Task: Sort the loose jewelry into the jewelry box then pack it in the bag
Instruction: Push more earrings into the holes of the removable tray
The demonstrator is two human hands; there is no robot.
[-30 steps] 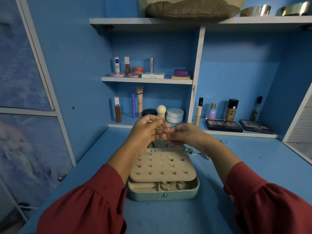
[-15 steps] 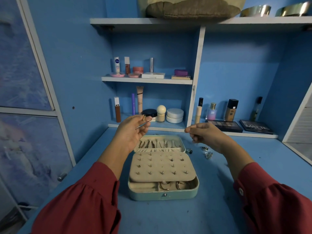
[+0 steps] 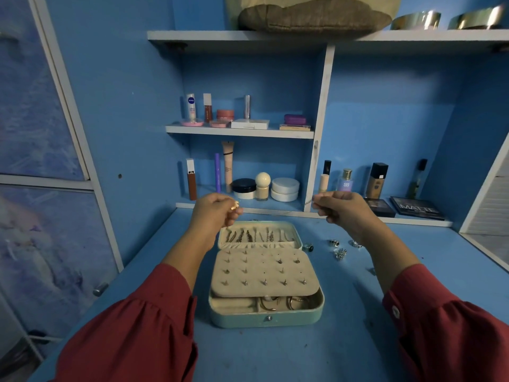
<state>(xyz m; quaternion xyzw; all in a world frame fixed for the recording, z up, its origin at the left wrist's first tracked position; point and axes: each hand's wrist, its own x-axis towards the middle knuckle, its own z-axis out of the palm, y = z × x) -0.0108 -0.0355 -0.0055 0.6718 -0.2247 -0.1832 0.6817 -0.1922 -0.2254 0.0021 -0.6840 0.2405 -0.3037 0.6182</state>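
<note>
Both hands hover behind the open jewelry box (image 3: 265, 282), left hand (image 3: 214, 213) pinching a gold earring (image 3: 234, 205) just above the box's far-left corner, right hand (image 3: 340, 209) curled, its contents unclear.

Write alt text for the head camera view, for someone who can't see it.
Above an open teal jewelry box on a blue desk, the left hand pinches a small gold piece; the right hand is curled, its contents unclear. Loose silver rings lie right of the box.
</note>
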